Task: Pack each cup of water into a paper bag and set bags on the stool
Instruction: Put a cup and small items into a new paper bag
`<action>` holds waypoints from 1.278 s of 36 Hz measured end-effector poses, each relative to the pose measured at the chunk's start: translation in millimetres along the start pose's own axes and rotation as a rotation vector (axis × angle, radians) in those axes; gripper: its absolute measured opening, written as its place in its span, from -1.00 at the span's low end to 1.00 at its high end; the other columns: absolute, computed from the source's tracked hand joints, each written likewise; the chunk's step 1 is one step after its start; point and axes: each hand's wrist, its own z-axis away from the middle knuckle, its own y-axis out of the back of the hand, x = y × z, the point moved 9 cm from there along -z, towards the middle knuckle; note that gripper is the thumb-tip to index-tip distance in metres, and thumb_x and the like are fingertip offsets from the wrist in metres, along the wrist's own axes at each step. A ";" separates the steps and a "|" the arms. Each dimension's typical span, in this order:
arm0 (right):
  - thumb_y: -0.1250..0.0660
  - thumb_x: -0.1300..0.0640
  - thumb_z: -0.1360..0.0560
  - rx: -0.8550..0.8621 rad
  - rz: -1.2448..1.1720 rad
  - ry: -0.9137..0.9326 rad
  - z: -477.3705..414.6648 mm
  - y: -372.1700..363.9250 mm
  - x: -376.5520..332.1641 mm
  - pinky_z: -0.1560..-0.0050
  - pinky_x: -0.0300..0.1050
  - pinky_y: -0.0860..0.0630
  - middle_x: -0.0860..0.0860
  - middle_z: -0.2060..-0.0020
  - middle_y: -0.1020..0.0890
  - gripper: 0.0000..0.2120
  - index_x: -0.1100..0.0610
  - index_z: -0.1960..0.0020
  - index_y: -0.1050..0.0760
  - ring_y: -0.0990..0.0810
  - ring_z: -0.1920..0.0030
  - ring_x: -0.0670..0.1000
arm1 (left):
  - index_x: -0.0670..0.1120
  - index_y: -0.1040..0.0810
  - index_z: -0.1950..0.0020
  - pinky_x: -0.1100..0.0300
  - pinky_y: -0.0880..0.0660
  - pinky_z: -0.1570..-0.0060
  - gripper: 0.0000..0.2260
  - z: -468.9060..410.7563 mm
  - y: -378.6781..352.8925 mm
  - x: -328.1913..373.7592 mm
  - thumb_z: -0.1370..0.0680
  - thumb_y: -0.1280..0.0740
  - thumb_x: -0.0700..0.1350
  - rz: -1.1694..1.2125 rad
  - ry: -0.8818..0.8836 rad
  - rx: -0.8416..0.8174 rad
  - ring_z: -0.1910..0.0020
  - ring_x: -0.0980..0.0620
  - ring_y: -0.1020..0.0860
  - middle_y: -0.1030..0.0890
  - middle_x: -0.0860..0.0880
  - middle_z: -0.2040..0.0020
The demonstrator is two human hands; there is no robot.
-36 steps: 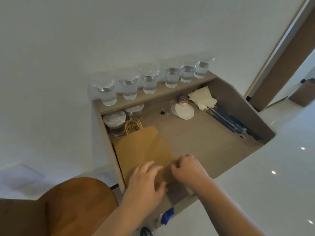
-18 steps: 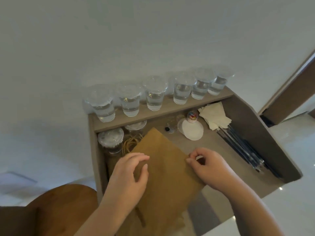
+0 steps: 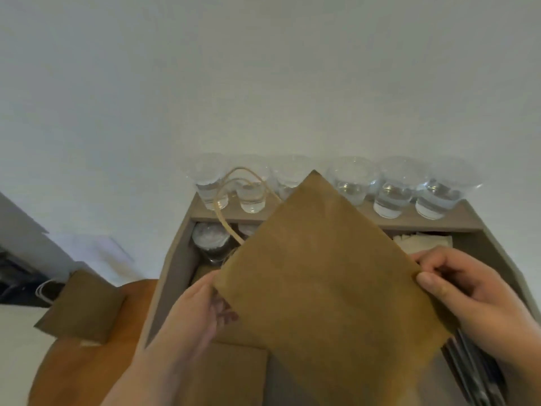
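paper bag (image 3: 322, 288) — between left grip (image 3: 202, 306), right grip (image 3: 465, 291)

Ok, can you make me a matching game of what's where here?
1 flat paper bag
2 cups of water
3 second paper bag
4 lidded cup

A on the wooden stool
B under the shelf
C in a row on that shelf
D held by left hand and right hand

Pairs: 1-D, 2-C, 3-A, 4-B

Plain white wall (image 3: 263, 68) is filling the upper half, soft even light on it. Grey-brown wooden desk (image 3: 175, 268) w/ raised back ledge is standing against it; pale floor (image 3: 17, 347) is showing btm left.
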 end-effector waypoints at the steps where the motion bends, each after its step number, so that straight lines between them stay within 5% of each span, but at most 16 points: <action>1: -0.39 0.02 -0.54 -0.025 -0.067 0.011 -1.9 5.6 4.7 0.17 0.19 -0.65 0.06 -0.06 -0.74 -0.88 0.06 0.11 -0.60 -0.71 0.06 0.15 | 0.04 -0.72 -0.25 -0.02 -0.67 -0.07 -0.65 6.2 -16.7 -2.1 -0.69 -0.18 0.09 0.124 0.050 -0.089 -0.16 -0.17 -0.70 -0.73 -0.12 -0.20; 4: -0.36 0.13 -0.56 -0.092 -0.200 0.012 -6.3 18.6 21.4 0.22 0.06 -0.59 0.17 -0.01 -0.71 -0.91 0.11 0.12 -0.57 -0.65 0.11 0.27 | 0.00 -0.72 -0.27 -0.05 -0.63 -0.04 -0.54 26.6 -57.4 -3.8 -0.52 -0.39 0.26 0.391 0.125 -0.306 -0.05 -0.15 -0.72 -0.74 -0.13 -0.12; 7: -0.41 0.03 -0.57 -0.178 -0.186 0.016 -6.5 24.1 34.4 0.11 0.11 -0.66 0.12 -0.03 -0.74 -0.88 0.07 0.07 -0.58 -0.70 0.06 0.22 | -0.06 -0.66 -0.38 -0.11 -0.52 -0.30 -0.32 54.1 -84.5 -2.8 -0.39 -0.58 0.30 0.460 0.146 -0.409 -0.29 -0.18 -0.64 -0.68 -0.15 -0.30; 11: -0.44 -0.39 -0.50 -0.159 -0.123 0.066 -5.0 31.3 41.4 0.07 -0.15 -0.65 0.01 -0.05 -0.75 -0.52 0.05 -0.01 -0.60 -0.72 0.00 -0.03 | -0.36 -0.20 -0.62 -0.10 -0.27 -0.55 -0.53 93.7 -125.8 33.7 -0.79 0.01 -0.10 0.394 -0.126 -0.658 -0.56 -0.24 -0.37 -0.38 -0.35 -0.55; 13: -0.39 -0.33 -0.55 -0.137 -0.085 0.127 -4.4 32.6 41.4 -0.10 -0.15 -0.58 -0.11 -0.15 -0.75 -0.60 0.01 -0.05 -0.60 -0.67 -0.24 -0.14 | -0.35 -0.28 -0.59 -0.06 -0.43 -0.46 -0.58 107.3 -147.1 29.2 -0.75 -0.16 -0.22 0.282 -0.082 -0.778 -0.45 -0.22 -0.52 -0.49 -0.33 -0.47; 18: -0.32 -0.08 -0.59 0.026 0.067 0.274 -0.7 41.2 42.3 -0.48 -0.06 -0.21 -0.29 -0.36 -0.62 -0.88 -0.05 0.02 -0.54 -0.23 -0.63 -0.20 | -0.31 -0.46 -0.51 0.02 -0.64 -0.06 -0.16 89.8 -153.3 12.1 -0.31 -0.70 -0.14 0.016 0.032 -0.514 0.03 -0.13 -0.74 -0.59 -0.35 -0.32; 20: -0.36 -0.06 -0.58 0.152 0.208 0.285 6.4 46.9 38.9 -0.60 0.01 -0.09 -0.30 -0.44 -0.53 -0.94 -0.13 0.07 -0.53 -0.16 -0.68 -0.10 | -0.30 -0.49 -0.48 0.12 -0.57 0.07 -0.40 89.3 -152.9 8.4 -0.49 -0.57 -0.22 -0.147 0.042 -0.326 0.19 -0.02 -0.73 -0.59 -0.37 -0.32; 22: -0.42 -0.10 -0.55 0.255 0.434 0.189 14.8 48.2 35.8 -0.65 0.18 -0.02 -0.28 -0.44 -0.45 -0.89 -0.15 -0.04 -0.54 -0.17 -0.68 0.03 | -0.13 -0.70 -0.29 0.16 -0.60 0.11 -0.74 97.9 -162.0 10.6 -0.64 -0.36 -0.09 -0.249 0.000 -0.277 0.08 -0.03 -0.74 -0.72 -0.26 -0.17; 25: -0.33 -0.49 -0.42 0.212 0.361 -0.060 37.0 41.5 21.2 -0.30 0.02 -0.55 -0.27 -0.12 -0.59 -0.50 -0.23 -0.23 -0.46 -0.58 -0.26 -0.11 | -0.03 -0.76 0.00 0.22 -0.47 0.25 -0.75 108.4 -166.8 18.4 -0.67 -0.35 0.06 -0.537 -0.222 -0.193 0.24 0.11 -0.65 -0.74 0.04 0.18; 27: -0.24 -0.67 -0.34 0.039 0.076 -0.143 55.3 18.0 1.4 0.06 -0.11 -0.64 -0.15 0.13 -0.65 -0.38 -0.38 -0.27 -0.36 -0.67 0.09 -0.14 | 0.03 -0.69 0.17 0.20 -0.40 0.24 -0.76 113.6 -176.4 33.3 -0.65 -0.39 0.07 -0.735 -0.446 -0.112 0.30 0.18 -0.54 -0.59 0.13 0.31; 29: -0.27 -0.69 -0.32 -0.122 -0.074 -0.166 71.2 -10.0 -22.6 0.00 0.00 -0.69 -0.15 0.07 -0.70 -0.34 -0.49 -0.34 -0.28 -0.72 0.08 -0.11 | 0.16 -0.65 0.22 0.35 -0.41 0.24 -0.77 122.8 -192.9 44.2 -0.63 -0.40 0.07 -0.835 -0.601 -0.099 0.22 0.16 -0.59 -0.58 0.15 0.24; 33: -0.39 -0.53 -0.34 -0.164 -0.226 -0.225 81.7 -40.4 -40.8 -0.26 0.03 -0.63 -0.20 -0.15 -0.72 -0.24 -0.44 -0.49 -0.27 -0.70 -0.13 -0.18 | 0.24 -0.57 0.19 0.42 -0.43 0.25 -0.80 140.0 -210.8 56.9 -0.56 -0.22 0.20 -0.991 -0.784 -0.130 0.16 0.20 -0.61 -0.58 0.21 0.17; 37: -0.38 -0.05 -0.54 -0.009 -0.398 -0.282 81.7 -36.6 -45.6 -0.33 0.27 -0.58 -0.01 -0.06 -0.77 -0.86 -0.27 -0.03 -0.66 -0.73 -0.14 0.06 | 0.21 -0.62 -0.01 0.51 -0.41 0.26 -0.86 147.9 -210.9 72.8 -0.56 -0.32 -0.02 -1.134 -0.942 -0.087 0.23 0.33 -0.56 -0.52 0.31 0.27; 39: -0.33 -0.05 -0.56 0.049 -0.358 -0.283 81.8 -29.2 -43.5 -0.20 0.28 -0.65 0.01 0.04 -0.75 -0.82 -0.30 0.14 -0.64 -0.72 -0.01 0.14 | 0.27 -0.61 -0.13 0.50 -0.45 0.25 -0.76 145.1 -198.3 79.5 -0.56 -0.34 -0.05 -1.133 -0.916 -0.041 0.23 0.32 -0.58 -0.57 0.31 0.28; 43: -0.32 0.00 -0.44 0.028 -0.201 -0.308 76.7 -13.8 -41.5 0.38 -0.25 -0.49 -0.08 0.40 -0.60 -0.94 -0.14 0.18 -0.56 -0.58 0.40 -0.12 | 0.52 -0.38 -0.30 0.37 -0.50 0.22 -0.50 125.4 -158.7 93.3 -0.57 -0.35 -0.07 -1.053 -0.759 0.006 0.27 0.26 -0.62 -0.66 0.28 0.19; 46: -0.38 0.15 -0.50 -0.016 -0.121 -0.345 73.9 2.6 -44.9 0.30 -0.11 -0.65 -0.04 0.29 -0.74 -0.82 -0.14 0.05 -0.65 -0.72 0.30 0.03 | 0.56 -0.34 -0.29 0.31 -0.47 0.34 -0.45 106.4 -117.3 108.9 -0.59 -0.33 -0.11 -1.000 -0.630 0.057 0.47 0.19 -0.53 -0.65 0.17 0.30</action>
